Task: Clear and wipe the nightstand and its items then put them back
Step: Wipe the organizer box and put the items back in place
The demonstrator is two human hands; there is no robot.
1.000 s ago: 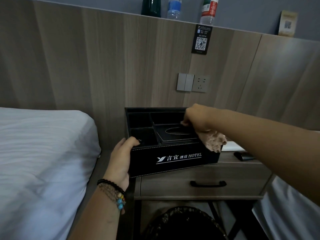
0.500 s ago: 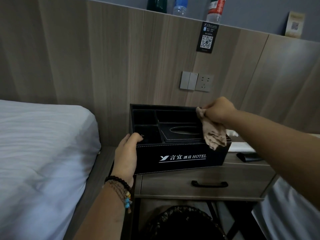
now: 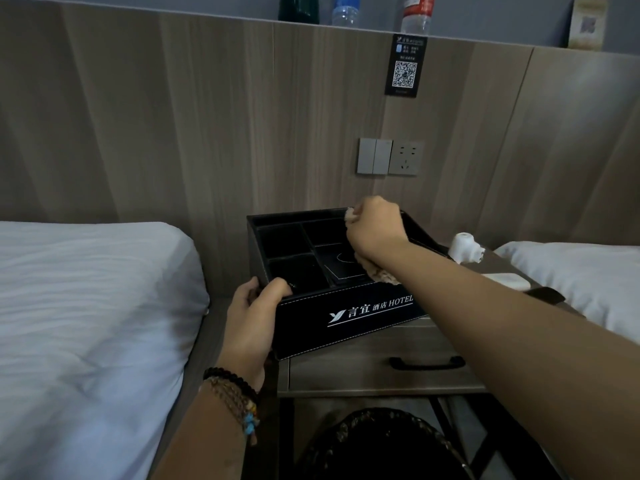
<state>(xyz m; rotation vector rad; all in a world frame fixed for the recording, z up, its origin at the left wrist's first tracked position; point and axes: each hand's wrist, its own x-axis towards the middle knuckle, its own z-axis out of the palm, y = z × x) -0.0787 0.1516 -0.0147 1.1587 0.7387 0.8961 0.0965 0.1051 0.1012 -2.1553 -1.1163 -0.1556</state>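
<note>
Head view, centre frame: left hand (image 3: 254,308) grips the black hotel organiser box (image 3: 349,317) steady while right hand (image 3: 375,230), fisted round a tan cloth (image 3: 381,273), should sweep each compartment in turn.

White bed (image 3: 86,323) left; bottles (image 3: 343,10) on the ledge; dark basket (image 3: 381,445), perhaps woven, below.

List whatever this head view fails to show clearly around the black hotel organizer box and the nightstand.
- Tissue slot of the organizer box: partly covered by the right hand and its cloth.
- Box's left end: behind the left hand and its grip.
- Nightstand top: mostly hidden by box and right forearm.
- Three bottles on the ledge: cut off by the top edge.
- QR sign: text too small.
</note>
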